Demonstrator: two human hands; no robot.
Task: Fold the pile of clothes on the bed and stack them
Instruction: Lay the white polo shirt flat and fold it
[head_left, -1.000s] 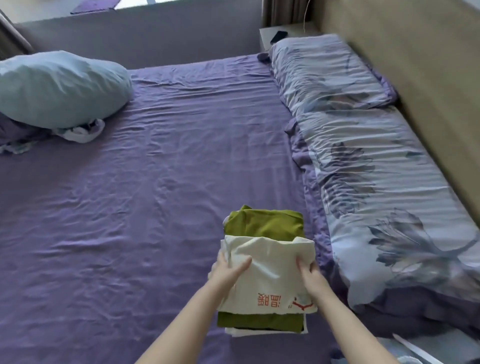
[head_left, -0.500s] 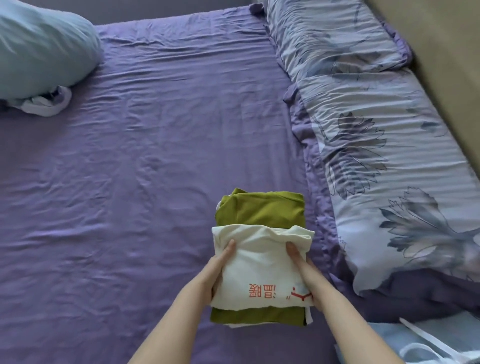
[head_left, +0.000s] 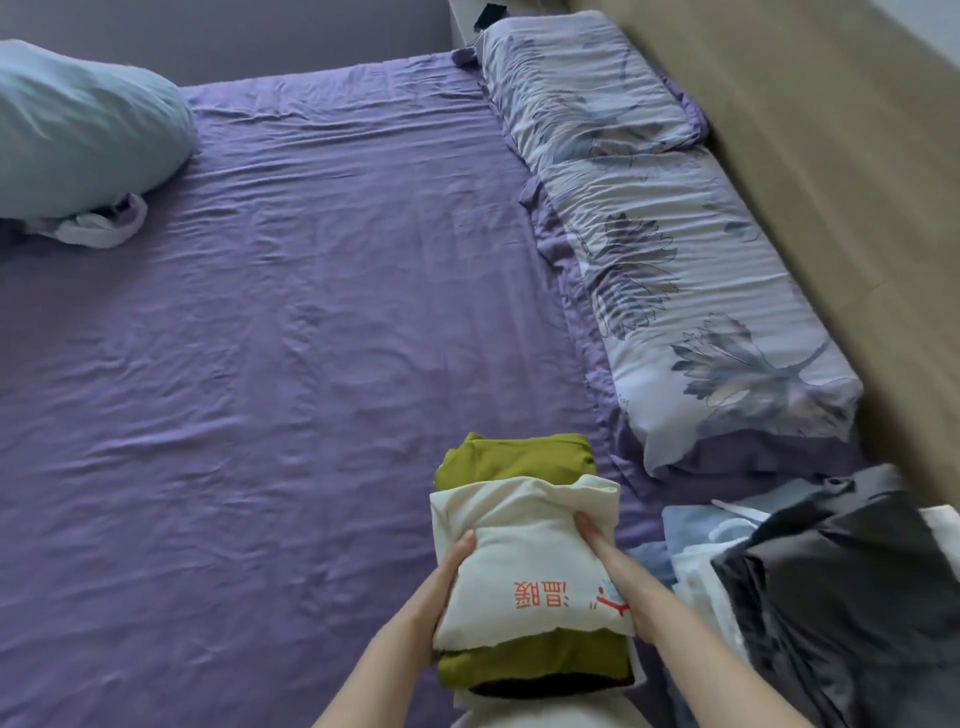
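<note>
Hands (head_left: 530, 587) grip the cream shirt (head_left: 524, 545) at both side edges; bare sheet (head_left: 285, 364) lies left.

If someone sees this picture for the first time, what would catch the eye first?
Probably the cream garment with red print, held on both sides by the left hand and right hand, lying on an olive-green folded garment near the bottom centre. Around them spreads the wrinkled purple sheet; unfolded dark clothes lie at the lower right.

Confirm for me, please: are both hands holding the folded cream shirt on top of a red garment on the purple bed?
Not quite: the head view shows the garment under the cream shirt is olive green, not red. Both the left hand and right hand hold it on the purple bed.
</note>
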